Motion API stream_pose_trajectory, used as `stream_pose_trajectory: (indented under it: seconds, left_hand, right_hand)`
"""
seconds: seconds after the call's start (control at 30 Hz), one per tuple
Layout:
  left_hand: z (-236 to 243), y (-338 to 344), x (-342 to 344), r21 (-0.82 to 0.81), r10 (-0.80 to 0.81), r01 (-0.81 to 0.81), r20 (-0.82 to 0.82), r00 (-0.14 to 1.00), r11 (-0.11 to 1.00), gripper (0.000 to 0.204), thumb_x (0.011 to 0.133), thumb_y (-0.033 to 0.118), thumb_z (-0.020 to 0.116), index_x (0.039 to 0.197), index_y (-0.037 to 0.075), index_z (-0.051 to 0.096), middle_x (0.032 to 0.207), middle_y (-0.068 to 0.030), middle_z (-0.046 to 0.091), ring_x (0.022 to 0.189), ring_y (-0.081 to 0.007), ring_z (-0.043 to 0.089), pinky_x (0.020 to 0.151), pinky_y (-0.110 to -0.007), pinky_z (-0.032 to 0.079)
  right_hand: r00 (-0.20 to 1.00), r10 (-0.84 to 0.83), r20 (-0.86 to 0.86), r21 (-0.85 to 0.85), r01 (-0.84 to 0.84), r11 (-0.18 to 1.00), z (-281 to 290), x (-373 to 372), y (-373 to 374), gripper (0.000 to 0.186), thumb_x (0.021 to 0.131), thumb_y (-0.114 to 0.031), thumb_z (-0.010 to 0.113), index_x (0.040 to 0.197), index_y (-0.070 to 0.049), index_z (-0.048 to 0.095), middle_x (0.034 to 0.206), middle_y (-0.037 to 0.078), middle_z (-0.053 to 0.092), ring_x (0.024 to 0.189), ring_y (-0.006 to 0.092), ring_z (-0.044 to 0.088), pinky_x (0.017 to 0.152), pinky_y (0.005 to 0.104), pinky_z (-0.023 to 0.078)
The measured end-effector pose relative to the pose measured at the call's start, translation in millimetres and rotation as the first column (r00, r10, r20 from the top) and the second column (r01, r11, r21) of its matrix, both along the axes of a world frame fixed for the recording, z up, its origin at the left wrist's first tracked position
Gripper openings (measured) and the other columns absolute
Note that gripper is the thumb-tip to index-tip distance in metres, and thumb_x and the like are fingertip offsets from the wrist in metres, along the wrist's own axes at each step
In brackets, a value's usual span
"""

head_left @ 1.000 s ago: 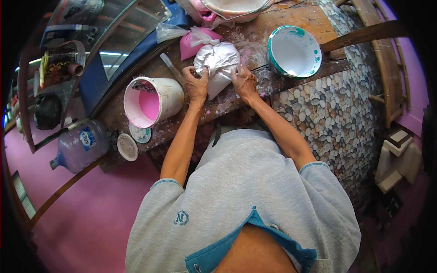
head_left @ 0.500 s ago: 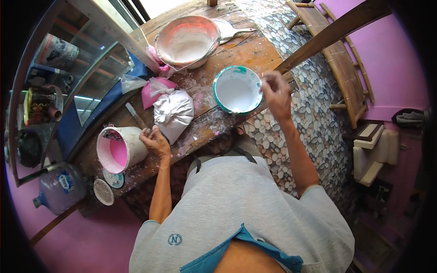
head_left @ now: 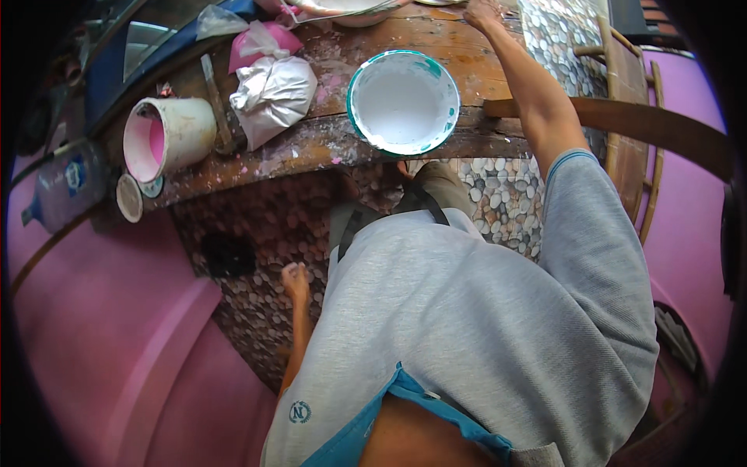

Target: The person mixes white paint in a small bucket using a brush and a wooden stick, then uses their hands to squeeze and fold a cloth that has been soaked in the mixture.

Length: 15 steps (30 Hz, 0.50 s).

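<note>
My right hand (head_left: 484, 14) is stretched across the wooden table to its far side, fingers bent, by the upper edge of the picture. Whatever lies in its fingers cannot be made out; a flat pale thing (head_left: 438, 1) shows just left of it, mostly cut off. My left hand (head_left: 296, 279) hangs low beside my body, fingers curled, with nothing seen in it. Between my arms, near the table's front edge, stands a white bucket with a green rim (head_left: 403, 101), holding white stuff. Left of it slumps a tied silvery-white bag (head_left: 272, 97).
A stained white pail (head_left: 191, 134) lies tipped on its side, pink inside. Beside it are a flat-handled tool (head_left: 214, 97), a round lid (head_left: 130, 198) and a clear water jug (head_left: 74, 183). A pink bag (head_left: 264, 43) and large basin (head_left: 350, 14) sit behind. A wooden bar (head_left: 622, 117) juts out at right.
My right hand has left the green-rimmed bucket's side and reached to the far side of the table. My left hand has come off the tipped pail and dropped beside me. The view has shifted.
</note>
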<state>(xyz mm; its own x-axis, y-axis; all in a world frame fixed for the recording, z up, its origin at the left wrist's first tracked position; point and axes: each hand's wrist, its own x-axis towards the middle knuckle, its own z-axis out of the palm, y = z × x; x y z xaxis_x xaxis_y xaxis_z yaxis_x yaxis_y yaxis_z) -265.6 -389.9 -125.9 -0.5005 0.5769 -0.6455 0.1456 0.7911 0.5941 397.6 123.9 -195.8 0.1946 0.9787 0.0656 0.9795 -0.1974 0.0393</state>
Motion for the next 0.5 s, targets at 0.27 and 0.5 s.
stream_pose_trajectory:
  seconds: [0.27, 0.5]
  left_hand:
    - [-9, -179, 15, 0.092, -0.501, 0.525, -0.199, 0.842, 0.846, 0.029, 0.085, 0.019, 0.067, 0.106, 0.004, 0.053, 0.084, -0.0078, 0.062, 0.065, -0.0126, 0.060, 0.054, -0.025, 0.049]
    - [56, -87, 77, -0.232, 0.063, -0.041, 0.087, 0.994, 0.972, 0.030, 0.086, 0.022, 0.066, 0.107, 0.003, 0.054, 0.083, -0.0069, 0.062, 0.064, -0.0129, 0.060, 0.054, -0.026, 0.049]
  right_hand:
    - [0.982, -0.185, -0.040, -0.058, 0.183, 0.981, 72, -49, -4, 0.037, 0.089, -0.023, 0.041, 0.120, -0.011, 0.058, 0.123, 0.022, 0.050, 0.119, 0.0381, 0.044, 0.101, 0.0533, 0.028]
    - [0.982, -0.119, 0.144, 0.057, 0.112, 0.992, 47, -20, 12, 0.040, 0.093, -0.027, 0.035, 0.124, -0.013, 0.056, 0.130, 0.018, 0.049, 0.123, 0.0356, 0.043, 0.103, 0.0530, 0.028]
